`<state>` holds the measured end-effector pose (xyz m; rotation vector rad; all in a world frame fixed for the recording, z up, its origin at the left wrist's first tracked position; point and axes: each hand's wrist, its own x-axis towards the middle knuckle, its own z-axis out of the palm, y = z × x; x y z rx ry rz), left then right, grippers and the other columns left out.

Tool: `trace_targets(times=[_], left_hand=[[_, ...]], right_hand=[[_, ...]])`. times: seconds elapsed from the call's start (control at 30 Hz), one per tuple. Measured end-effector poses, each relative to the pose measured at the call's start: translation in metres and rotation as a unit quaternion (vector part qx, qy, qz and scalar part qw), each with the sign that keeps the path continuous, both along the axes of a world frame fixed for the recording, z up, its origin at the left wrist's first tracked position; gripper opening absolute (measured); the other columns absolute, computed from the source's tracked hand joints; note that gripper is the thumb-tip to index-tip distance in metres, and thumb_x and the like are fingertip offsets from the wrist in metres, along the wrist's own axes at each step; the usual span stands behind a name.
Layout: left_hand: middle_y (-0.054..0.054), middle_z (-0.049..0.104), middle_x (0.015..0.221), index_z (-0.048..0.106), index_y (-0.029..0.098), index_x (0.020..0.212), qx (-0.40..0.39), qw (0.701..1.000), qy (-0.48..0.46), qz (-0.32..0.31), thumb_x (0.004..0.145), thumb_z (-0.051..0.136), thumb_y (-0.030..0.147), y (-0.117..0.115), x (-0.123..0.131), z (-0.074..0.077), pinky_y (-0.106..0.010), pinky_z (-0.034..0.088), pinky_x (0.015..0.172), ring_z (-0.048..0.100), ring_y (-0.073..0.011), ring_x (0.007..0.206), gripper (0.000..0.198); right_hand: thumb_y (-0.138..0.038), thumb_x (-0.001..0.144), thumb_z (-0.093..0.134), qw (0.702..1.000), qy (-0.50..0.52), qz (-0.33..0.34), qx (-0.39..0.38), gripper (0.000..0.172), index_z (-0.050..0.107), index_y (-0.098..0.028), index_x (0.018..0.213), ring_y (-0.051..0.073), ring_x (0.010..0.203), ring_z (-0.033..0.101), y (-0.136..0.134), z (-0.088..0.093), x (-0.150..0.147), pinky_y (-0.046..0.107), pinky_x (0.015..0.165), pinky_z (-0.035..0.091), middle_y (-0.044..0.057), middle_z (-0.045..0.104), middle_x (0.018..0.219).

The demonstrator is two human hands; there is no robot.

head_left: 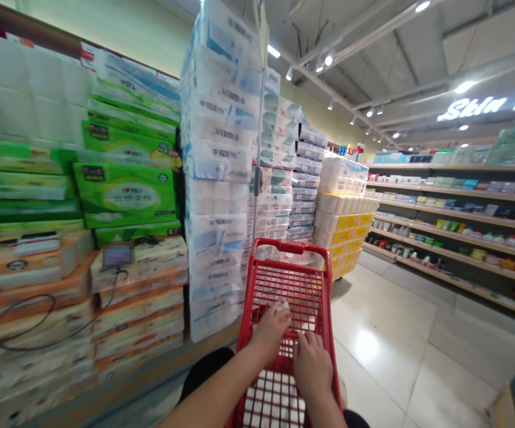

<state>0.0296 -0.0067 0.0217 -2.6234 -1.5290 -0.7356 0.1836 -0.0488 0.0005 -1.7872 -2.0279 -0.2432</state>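
A red plastic shopping basket (pixel 328 297) with lattice walls stands in front of me, its raised handle (pixel 290 245) at the far end. My left hand (pixel 272 327) is over the middle of the basket, fingers bent together, with a small pale patch at the fingertips that I cannot make out. Slightly nearer and to the right, my right hand (pixel 313 365) has its fingers curled over the basket's red crosspiece. The fingertips of my right hand are hidden. Pale floor shows through the lattice.
Stacked tissue packs, green (pixel 126 193) and orange (pixel 139 321), line the left side, with a black cable (pixel 52 345) across them. A tall stack of white paper rolls (pixel 217 196) rises ahead. Shelves of small goods (pixel 457 214) run along the right. Tiled floor (pixel 391 356) lies between.
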Motion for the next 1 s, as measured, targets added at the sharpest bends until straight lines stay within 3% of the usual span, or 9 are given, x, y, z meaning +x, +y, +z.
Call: trace_targets(times=[0.07, 0.1, 0.23, 0.4, 0.57, 0.77, 0.93, 1.0], left_hand=[[-0.002, 0.057, 0.132, 0.06, 0.023, 0.122, -0.006, 0.999, 0.01, -0.031, 0.079, 0.047, 0.004, 0.001, 0.0, 0.001, -0.038, 0.03, 0.112, 0.032, -0.0218, 0.135, 0.049], [-0.001, 0.057, 0.132, 0.059, 0.024, 0.122, -0.002, 1.0, 0.002, -0.015, 0.081, 0.044, 0.005, 0.003, -0.003, 0.002, -0.038, 0.031, 0.111, 0.035, -0.0209, 0.132, 0.048], [-0.004, 0.053, 0.136, 0.054, 0.02, 0.131, 0.005, 0.992, -0.047, 0.115, 0.083, 0.035, 0.003, 0.014, -0.013, 0.005, -0.037, 0.035, 0.107, 0.044, -0.0193, 0.122, 0.054], [0.0, 0.052, 0.138, 0.058, 0.026, 0.126, -0.004, 1.0, 0.005, 0.003, 0.077, 0.048, 0.006, 0.011, -0.002, 0.001, -0.043, 0.032, 0.109, 0.032, -0.0251, 0.134, 0.054], [-0.002, 0.052, 0.138, 0.057, 0.023, 0.127, -0.005, 0.993, -0.035, 0.113, 0.082, 0.039, 0.002, 0.013, -0.002, 0.011, -0.04, 0.036, 0.105, 0.044, -0.0214, 0.123, 0.053], [-0.004, 0.061, 0.125, 0.065, 0.023, 0.116, -0.018, 1.0, -0.005, 0.019, 0.084, 0.042, 0.006, 0.01, 0.001, 0.004, -0.038, 0.035, 0.107, 0.043, -0.0209, 0.124, 0.043], [-0.005, 0.054, 0.134, 0.057, 0.02, 0.127, 0.004, 0.989, -0.041, 0.14, 0.084, 0.034, 0.002, 0.012, -0.012, 0.007, -0.038, 0.037, 0.105, 0.046, -0.0205, 0.12, 0.052], [-0.005, 0.056, 0.133, 0.059, 0.02, 0.125, -0.01, 0.993, -0.034, 0.117, 0.081, 0.036, 0.0, 0.006, -0.007, 0.005, -0.037, 0.036, 0.105, 0.046, -0.0208, 0.12, 0.053]], right_hand=[[-0.022, 0.092, 0.042, 1.0, 0.0, 0.002, 0.002, 0.029, 0.067, -0.023, 0.107, 0.023, 0.105, 0.056, 0.001, 0.001, -0.002, 0.03, 0.081, 0.045, 0.008, 0.065, 0.11], [-0.022, 0.092, 0.042, 1.0, 0.0, 0.003, 0.003, 0.03, 0.067, -0.023, 0.108, 0.023, 0.105, 0.056, 0.002, 0.001, -0.002, 0.03, 0.081, 0.045, 0.008, 0.065, 0.11], [-0.02, 0.091, 0.042, 1.0, 0.0, 0.0, 0.002, 0.03, 0.067, -0.022, 0.109, 0.023, 0.105, 0.056, 0.004, -0.001, -0.003, 0.031, 0.082, 0.045, 0.008, 0.065, 0.11], [-0.019, 0.091, 0.043, 1.0, -0.001, 0.002, -0.003, 0.029, 0.067, -0.023, 0.107, 0.023, 0.107, 0.056, 0.007, -0.004, -0.001, 0.03, 0.08, 0.046, 0.008, 0.064, 0.11], [-0.018, 0.091, 0.041, 1.0, -0.006, 0.002, -0.002, 0.032, 0.066, -0.024, 0.11, 0.022, 0.108, 0.056, 0.006, -0.004, 0.0, 0.03, 0.082, 0.046, 0.008, 0.064, 0.112], [-0.02, 0.091, 0.042, 1.0, -0.018, -0.002, -0.006, 0.031, 0.066, -0.025, 0.11, 0.023, 0.107, 0.056, 0.005, -0.006, 0.001, 0.031, 0.081, 0.047, 0.008, 0.064, 0.114], [-0.019, 0.091, 0.041, 1.0, -0.017, 0.001, 0.002, 0.032, 0.066, -0.024, 0.11, 0.022, 0.107, 0.056, 0.004, -0.007, 0.001, 0.03, 0.082, 0.046, 0.008, 0.064, 0.113], [-0.019, 0.092, 0.04, 1.0, -0.018, 0.0, 0.0, 0.032, 0.066, -0.024, 0.111, 0.022, 0.107, 0.056, 0.004, -0.007, 0.001, 0.03, 0.081, 0.046, 0.008, 0.064, 0.113]])
